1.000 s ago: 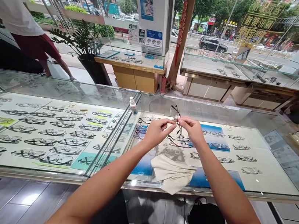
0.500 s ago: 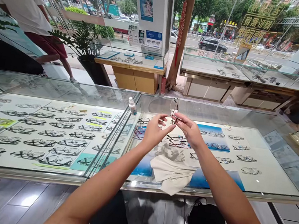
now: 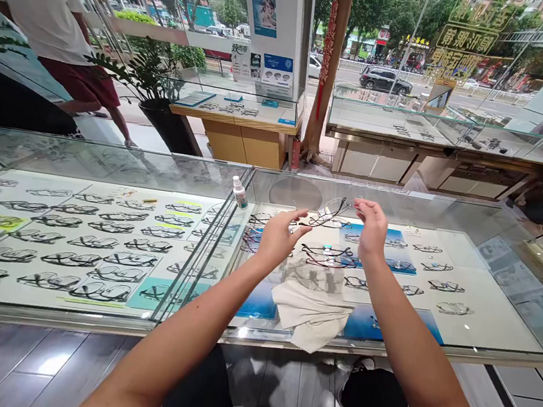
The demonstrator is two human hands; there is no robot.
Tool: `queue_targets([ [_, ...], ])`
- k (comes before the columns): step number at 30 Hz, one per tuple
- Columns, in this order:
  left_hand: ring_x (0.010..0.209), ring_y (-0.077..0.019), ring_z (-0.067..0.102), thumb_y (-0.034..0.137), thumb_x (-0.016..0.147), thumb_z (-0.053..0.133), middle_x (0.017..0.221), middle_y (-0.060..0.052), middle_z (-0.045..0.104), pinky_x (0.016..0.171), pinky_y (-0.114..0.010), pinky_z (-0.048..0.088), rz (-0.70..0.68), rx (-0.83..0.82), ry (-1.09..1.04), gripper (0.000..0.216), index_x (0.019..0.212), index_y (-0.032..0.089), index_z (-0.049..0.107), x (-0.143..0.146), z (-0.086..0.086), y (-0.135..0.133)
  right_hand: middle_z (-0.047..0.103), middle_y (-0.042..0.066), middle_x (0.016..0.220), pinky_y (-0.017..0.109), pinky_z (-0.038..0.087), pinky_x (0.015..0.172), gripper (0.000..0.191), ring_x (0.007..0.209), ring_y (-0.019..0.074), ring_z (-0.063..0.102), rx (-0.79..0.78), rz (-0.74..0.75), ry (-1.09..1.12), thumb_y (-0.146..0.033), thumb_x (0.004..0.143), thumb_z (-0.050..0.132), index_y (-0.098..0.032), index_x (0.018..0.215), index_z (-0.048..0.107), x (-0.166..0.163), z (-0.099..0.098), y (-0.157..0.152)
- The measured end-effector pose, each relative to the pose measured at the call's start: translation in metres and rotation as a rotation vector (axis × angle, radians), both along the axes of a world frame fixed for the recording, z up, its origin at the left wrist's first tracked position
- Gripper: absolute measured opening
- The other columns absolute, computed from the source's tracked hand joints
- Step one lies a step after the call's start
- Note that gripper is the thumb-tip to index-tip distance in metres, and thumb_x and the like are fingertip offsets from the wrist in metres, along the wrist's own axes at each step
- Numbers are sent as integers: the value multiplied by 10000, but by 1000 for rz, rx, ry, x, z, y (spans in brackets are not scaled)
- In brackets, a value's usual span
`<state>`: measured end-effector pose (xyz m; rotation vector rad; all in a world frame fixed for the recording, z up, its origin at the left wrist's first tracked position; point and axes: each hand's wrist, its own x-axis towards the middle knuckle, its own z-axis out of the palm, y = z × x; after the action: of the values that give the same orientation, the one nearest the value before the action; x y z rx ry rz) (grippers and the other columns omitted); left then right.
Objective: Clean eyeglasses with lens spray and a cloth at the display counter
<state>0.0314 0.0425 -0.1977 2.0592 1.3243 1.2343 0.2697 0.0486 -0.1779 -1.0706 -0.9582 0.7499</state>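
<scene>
A thin dark-framed pair of glasses point(image 3: 331, 212) is held in the air above the glass counter point(image 3: 500, 229), lenses roughly level. My left hand point(image 3: 277, 237) pinches its near-left end between thumb and forefinger. My right hand point(image 3: 371, 230) holds its right end at the fingertips, the other fingers loosely curved. A crumpled white cloth point(image 3: 309, 311) lies on the counter just below my wrists. A small white spray bottle point(image 3: 239, 192) stands to the left of my left hand.
Under the glass lie rows of spectacle frames point(image 3: 94, 239) on white and blue trays. A person in a white shirt and red shorts point(image 3: 50, 17) stands at the far left. More display cases point(image 3: 437, 136) and a potted plant point(image 3: 152, 79) stand behind.
My hands have moved apart and slightly up. The glasses turned from upright and folded between my fingers to spread out and lying nearly level. The person at the left has stepped further into view.
</scene>
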Motion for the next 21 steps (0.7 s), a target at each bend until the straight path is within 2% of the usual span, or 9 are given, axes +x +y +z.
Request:
queue_targets([
  [4,1232,-370,728,309,973,836,1294,-79,859,1093,-563,516,-31,-9,197,452,1418,273,765,2,-2,2,774,76,1155,399,517,1019,244,1122,261,678,-44,-136,16,-502,848,663,-273,931,673,22,1,8],
  [9,1204,-372,699,325,994,816,1260,-87,867,1083,-543,481,-66,-8,318,479,1463,283,729,8,-9,6,779,75,1099,391,507,958,274,1091,271,688,-134,-68,-66,-537,858,645,-267,897,672,28,-4,16],
  [12,1200,-372,697,296,977,836,1249,-89,868,1070,-527,475,-67,-16,370,484,1450,281,733,12,-12,8,795,94,1150,421,486,1062,384,1145,295,675,-172,3,-213,-608,910,598,-254,876,745,22,-8,17],
  [15,1211,-376,701,272,967,849,1248,-98,865,1063,-520,471,-57,-12,402,486,1439,279,734,15,-15,11,805,91,1271,470,405,1197,528,1289,330,634,-196,70,-473,-648,1010,486,-263,870,820,15,-13,17],
  [21,1228,-367,689,266,1005,795,1271,-109,860,1059,-510,449,-79,3,463,499,1492,280,684,18,-19,14,812,62,1406,579,164,1360,528,1486,346,548,-247,199,-918,-464,1134,425,-302,933,886,6,-22,14],
])
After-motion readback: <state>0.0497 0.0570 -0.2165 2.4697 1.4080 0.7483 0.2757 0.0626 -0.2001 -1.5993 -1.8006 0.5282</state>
